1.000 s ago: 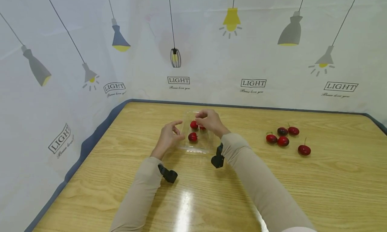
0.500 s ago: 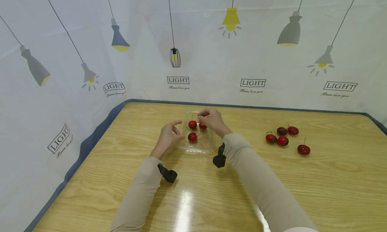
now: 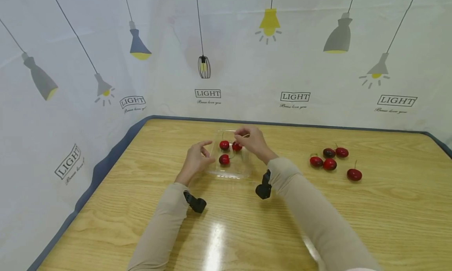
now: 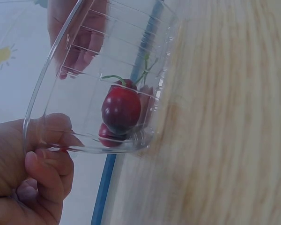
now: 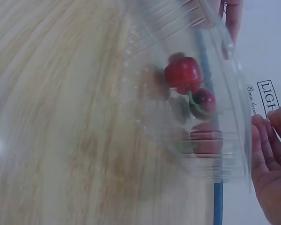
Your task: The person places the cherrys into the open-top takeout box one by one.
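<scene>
Left hand (image 3: 195,160) grips the left rim of a clear, rectangular plastic tray (image 3: 236,172), thumb and fingers pinching its edge. Tray rests on a pale wood-grain table (image 3: 388,212), with three glossy red cherries inside: rear-left cherry (image 3: 224,145), rear-right cherry (image 3: 237,147), front cherry (image 3: 224,160). Right hand (image 3: 254,141) is at the tray's far right, near the rear-right cherry; fingers bent, narrow gap to thumb; cannot tell whether it holds anything. Five loose dark-red cherries (image 3: 330,164) lie on the table, well apart to the right.

Three cherries (image 3: 224,160) in tray (image 3: 234,171) on table (image 3: 243,231); five cherries (image 3: 330,164) right of tray; backdrop (image 3: 243,66) behind.
</scene>
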A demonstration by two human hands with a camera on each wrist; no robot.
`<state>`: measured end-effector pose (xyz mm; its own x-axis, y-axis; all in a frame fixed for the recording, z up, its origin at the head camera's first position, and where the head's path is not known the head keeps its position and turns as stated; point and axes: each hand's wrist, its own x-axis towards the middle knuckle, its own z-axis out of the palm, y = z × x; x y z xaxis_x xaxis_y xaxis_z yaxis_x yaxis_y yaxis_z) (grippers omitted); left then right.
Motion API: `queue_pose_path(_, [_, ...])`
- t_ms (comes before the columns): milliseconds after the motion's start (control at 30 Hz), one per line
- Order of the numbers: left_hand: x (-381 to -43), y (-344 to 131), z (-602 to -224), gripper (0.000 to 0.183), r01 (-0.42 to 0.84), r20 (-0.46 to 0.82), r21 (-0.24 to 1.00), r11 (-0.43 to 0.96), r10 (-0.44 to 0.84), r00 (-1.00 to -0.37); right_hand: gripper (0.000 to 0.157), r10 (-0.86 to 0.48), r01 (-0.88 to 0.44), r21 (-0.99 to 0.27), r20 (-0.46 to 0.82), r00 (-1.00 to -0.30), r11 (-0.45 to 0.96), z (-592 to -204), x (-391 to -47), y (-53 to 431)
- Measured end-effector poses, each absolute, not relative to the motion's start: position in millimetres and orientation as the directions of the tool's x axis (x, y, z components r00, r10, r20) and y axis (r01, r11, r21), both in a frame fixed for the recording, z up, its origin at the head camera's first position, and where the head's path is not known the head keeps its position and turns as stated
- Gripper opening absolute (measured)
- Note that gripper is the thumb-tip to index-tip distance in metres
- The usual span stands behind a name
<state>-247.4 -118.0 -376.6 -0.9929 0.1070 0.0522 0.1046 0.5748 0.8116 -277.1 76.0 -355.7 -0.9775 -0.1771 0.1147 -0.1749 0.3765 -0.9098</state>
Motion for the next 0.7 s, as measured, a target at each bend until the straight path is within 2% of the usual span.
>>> queue_pose_path(233, [-247, -119, -377, 0.059, 0.104, 0.048, 0.813, 0.572, 0.112, -0.993, 0.018, -0.194, -0.204, -0.922, 0.146, -0.970, 0.330, -358, -271, 82])
queue_pose_path(700, [-248, -118, -376, 0.058, 0.109, 0.053, 0.808, 0.578, 0.114, -0.992, 0.019, -0.250, -0.205, -0.926, 0.127, -0.960, 0.318, -351, -250, 94])
